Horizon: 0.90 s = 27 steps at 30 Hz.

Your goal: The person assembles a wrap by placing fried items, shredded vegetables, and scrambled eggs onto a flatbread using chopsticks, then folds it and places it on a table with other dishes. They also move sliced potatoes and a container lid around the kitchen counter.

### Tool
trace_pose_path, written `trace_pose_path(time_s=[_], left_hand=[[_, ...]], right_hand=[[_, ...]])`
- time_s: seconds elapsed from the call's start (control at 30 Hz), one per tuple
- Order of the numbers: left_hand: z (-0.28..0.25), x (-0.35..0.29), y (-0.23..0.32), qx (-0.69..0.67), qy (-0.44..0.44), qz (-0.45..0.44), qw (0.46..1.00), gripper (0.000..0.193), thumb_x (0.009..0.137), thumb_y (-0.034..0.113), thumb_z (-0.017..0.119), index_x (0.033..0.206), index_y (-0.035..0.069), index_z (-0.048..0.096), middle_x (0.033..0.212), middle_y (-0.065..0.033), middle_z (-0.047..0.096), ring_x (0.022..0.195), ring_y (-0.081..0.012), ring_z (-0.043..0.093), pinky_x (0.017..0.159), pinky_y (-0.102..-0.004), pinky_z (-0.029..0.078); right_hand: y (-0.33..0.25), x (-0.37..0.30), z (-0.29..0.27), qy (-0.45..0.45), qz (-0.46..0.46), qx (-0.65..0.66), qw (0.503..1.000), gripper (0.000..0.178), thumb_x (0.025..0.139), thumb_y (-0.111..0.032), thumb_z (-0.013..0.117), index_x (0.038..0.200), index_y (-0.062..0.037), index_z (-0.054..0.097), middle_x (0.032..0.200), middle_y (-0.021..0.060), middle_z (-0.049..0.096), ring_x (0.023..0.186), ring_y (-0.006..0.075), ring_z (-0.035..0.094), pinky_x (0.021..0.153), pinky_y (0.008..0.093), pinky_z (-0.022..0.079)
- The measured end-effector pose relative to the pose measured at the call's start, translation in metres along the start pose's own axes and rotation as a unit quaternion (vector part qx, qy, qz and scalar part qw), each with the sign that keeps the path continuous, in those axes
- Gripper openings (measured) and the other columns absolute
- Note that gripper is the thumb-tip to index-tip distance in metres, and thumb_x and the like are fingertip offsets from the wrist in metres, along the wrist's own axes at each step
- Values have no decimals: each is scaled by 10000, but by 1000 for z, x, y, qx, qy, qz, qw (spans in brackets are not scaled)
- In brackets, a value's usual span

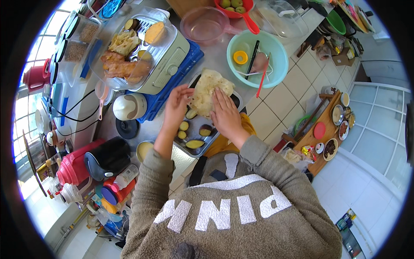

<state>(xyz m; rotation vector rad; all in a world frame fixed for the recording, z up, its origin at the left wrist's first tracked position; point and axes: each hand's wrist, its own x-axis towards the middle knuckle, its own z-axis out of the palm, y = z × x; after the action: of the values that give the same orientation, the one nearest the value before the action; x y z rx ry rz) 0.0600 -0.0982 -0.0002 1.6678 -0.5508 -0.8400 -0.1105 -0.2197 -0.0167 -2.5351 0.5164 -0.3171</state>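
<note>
A pale, browned flatbread lies across the far end of a metal tray, partly over a dark pan. My right hand rests on the bread's right part, palm down with the fingers stretched out. Beside the bread's left edge is my left hand, fingers loosely bent and apart, with nothing seen in it. Several cut pieces of purple-skinned, yellow-fleshed sweet potato lie in the near part of the tray. What is under the bread is hidden.
A white steamer with food under a clear cover stands far left on a blue tray. A light-blue basin holding chopsticks is at the far right. A white jar and black kettle stand left.
</note>
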Motion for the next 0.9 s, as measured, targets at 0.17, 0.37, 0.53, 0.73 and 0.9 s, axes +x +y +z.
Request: trace_pose_path(time_s=[0.17, 0.37, 0.53, 0.73, 0.9], left_hand=[[10, -30, -17, 325, 9, 189, 927, 683, 845, 57, 686, 1456, 20, 383, 1490, -187, 420, 1377, -354, 397, 1143, -422, 313], [22, -15, -36, 305, 21, 142, 942, 708, 815, 136, 748, 1446, 64, 437, 1452, -163, 475, 1342, -377, 415, 1116, -423, 346], [15, -11, -31, 290, -15, 102, 952, 720, 815, 195, 755, 1452, 67, 443, 1440, -183, 481, 1297, -380, 461, 1092, -414, 378], [8, 3, -35, 296, -81, 99, 947, 727, 886, 227, 685, 1498, 31, 344, 1443, -246, 456, 1318, -413, 443, 1107, -422, 358], [20, 11, -45, 325, 7, 175, 929, 582, 982, 242, 562, 1470, -11, 368, 1380, -281, 495, 1283, -432, 468, 1087, -426, 373]], right_hand=[[13, 2, -1, -3, 5, 97, 995, 558, 890, -69, 560, 1425, 17, 428, 1509, 193, 395, 1371, 352, 409, 1132, 410, 331], [26, -4, -4, 88, 127, 357, 921, 376, 942, 12, 495, 1317, -8, 514, 1359, 136, 540, 1251, 232, 514, 1078, 346, 387], [16, -21, 8, 139, 354, 558, 738, 285, 964, -73, 569, 1239, -18, 518, 1212, 104, 583, 1135, 165, 551, 936, 316, 477], [22, 18, 8, 50, 431, 574, 694, 304, 988, -293, 590, 1174, -53, 601, 1031, 32, 676, 874, 130, 641, 778, 290, 508], [34, 23, 34, 80, 482, 589, 644, 236, 967, -287, 627, 997, -54, 645, 863, 27, 673, 688, 95, 597, 575, 253, 453]])
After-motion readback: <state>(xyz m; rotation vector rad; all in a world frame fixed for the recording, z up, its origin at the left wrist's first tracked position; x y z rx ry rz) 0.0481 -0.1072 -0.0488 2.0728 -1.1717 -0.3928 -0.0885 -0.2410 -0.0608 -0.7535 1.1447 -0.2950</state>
